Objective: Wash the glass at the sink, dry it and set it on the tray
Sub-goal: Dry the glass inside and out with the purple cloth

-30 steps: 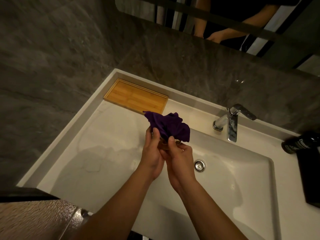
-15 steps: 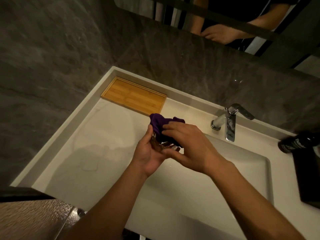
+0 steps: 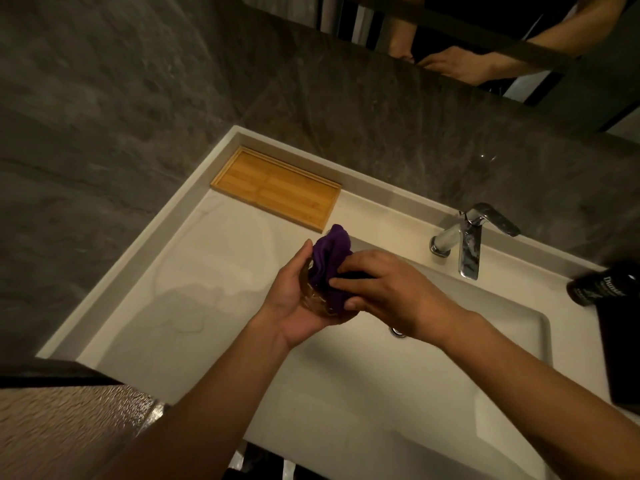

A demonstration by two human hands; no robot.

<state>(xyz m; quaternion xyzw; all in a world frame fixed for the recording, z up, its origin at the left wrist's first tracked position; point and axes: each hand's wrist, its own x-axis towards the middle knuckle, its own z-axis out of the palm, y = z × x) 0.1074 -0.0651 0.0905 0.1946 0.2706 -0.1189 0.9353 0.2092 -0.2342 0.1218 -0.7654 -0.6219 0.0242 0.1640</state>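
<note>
A clear glass [image 3: 313, 299] lies cupped in my left hand [image 3: 294, 303], palm up, above the left edge of the sink basin [image 3: 512, 344]. A purple cloth [image 3: 329, 261] is stuffed against and over the glass. My right hand [image 3: 388, 289] presses down on the cloth from the right, fingers curled around it. Most of the glass is hidden by the cloth and both hands. The bamboo tray [image 3: 277, 188] lies flat in the back left corner of the counter, with nothing on it.
A chrome tap [image 3: 471, 237] stands behind the basin, with the drain [image 3: 396, 332] partly hidden under my right wrist. A dark bottle [image 3: 602, 284] lies on a black mat [image 3: 620, 355] at the right. The white counter [image 3: 180, 292] shows water marks. Grey stone walls enclose the back and left.
My right hand moved from below the cloth to on top of it, bunching the cloth into the glass. My left hand turned palm up under the glass.
</note>
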